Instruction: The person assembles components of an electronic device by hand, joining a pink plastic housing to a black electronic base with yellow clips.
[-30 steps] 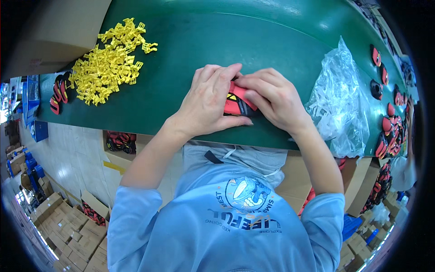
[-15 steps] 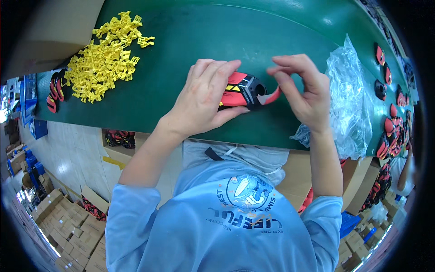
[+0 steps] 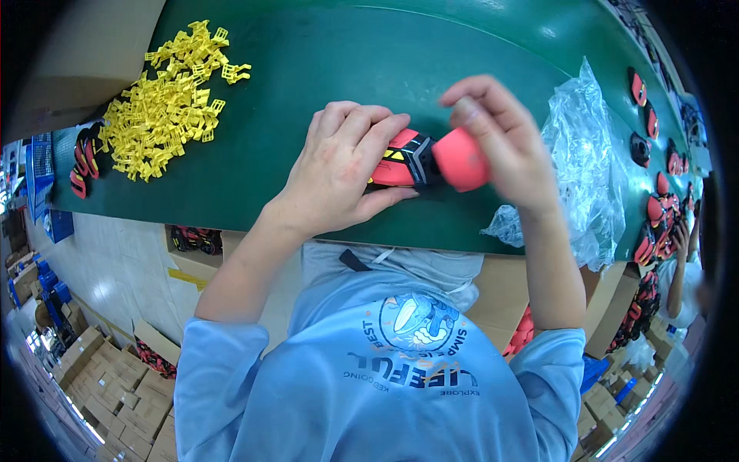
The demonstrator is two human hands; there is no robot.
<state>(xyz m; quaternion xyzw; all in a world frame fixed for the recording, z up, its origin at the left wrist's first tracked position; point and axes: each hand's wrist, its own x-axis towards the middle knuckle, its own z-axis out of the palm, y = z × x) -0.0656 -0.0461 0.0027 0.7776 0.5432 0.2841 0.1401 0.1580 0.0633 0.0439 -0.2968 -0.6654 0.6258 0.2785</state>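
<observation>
Near the middle of the green table, my left hand (image 3: 339, 165) is wrapped over a red-and-black plastic casing (image 3: 400, 163) with yellow details, pressing it to the tabletop. At the casing's right end is a rounded red cap (image 3: 462, 160), slightly blurred, its smooth outer face turned up. Beside that cap is my right hand (image 3: 508, 146), its thumb and index finger curled above it and smeared by motion. Whether those fingers grip the cap cannot be made out. The left palm hides much of the casing.
A heap of yellow plastic clips (image 3: 165, 108) lies at the left, beside a cardboard box (image 3: 85, 54). Crumpled clear plastic (image 3: 581, 169) rests right of my right hand. Red-and-black parts (image 3: 662, 219) are spread along the right side, near another person's hand (image 3: 680, 239).
The red cap, edge-on before at the casing's open end, now shows its rounded face and covers that opening. My right hand has shifted slightly left and up; my left hand keeps its hold.
</observation>
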